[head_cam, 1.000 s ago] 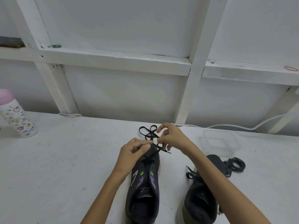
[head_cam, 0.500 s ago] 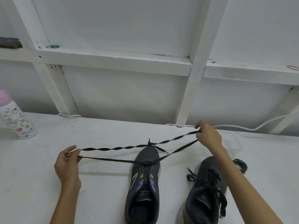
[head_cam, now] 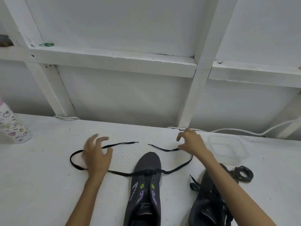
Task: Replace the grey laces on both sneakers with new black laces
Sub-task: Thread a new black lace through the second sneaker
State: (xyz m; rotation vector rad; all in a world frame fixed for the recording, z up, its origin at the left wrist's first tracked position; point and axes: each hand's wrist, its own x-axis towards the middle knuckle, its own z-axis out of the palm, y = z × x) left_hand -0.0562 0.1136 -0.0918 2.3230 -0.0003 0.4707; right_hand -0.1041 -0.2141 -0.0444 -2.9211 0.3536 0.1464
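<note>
A dark grey sneaker [head_cam: 145, 194] with purple marks stands in the middle of the white table, toe pointing away. A black lace [head_cam: 121, 173] crosses its lowest eyelets, and both ends lie slack on the table to either side. My left hand [head_cam: 96, 154] hovers over the lace's left loop with its fingers spread, holding nothing. My right hand [head_cam: 191, 144] sits over the right end with fingers loosely curled; the lace runs just under its thumb, and no pinch shows. A second dark sneaker [head_cam: 206, 204], laced in black, stands at the right, partly behind my right forearm.
A clear plastic container [head_cam: 228, 150] sits behind the right sneaker, with a dark coiled lace [head_cam: 243, 174] beside it. A patterned bottle [head_cam: 13, 128] stands at the far left. A white cable [head_cam: 244, 131] runs along the wall base. White wall beams rise behind the table.
The lace was stretched taut between both raised hands. Both hands have let go and moved inward, and the lace ends now lie slack on the table.
</note>
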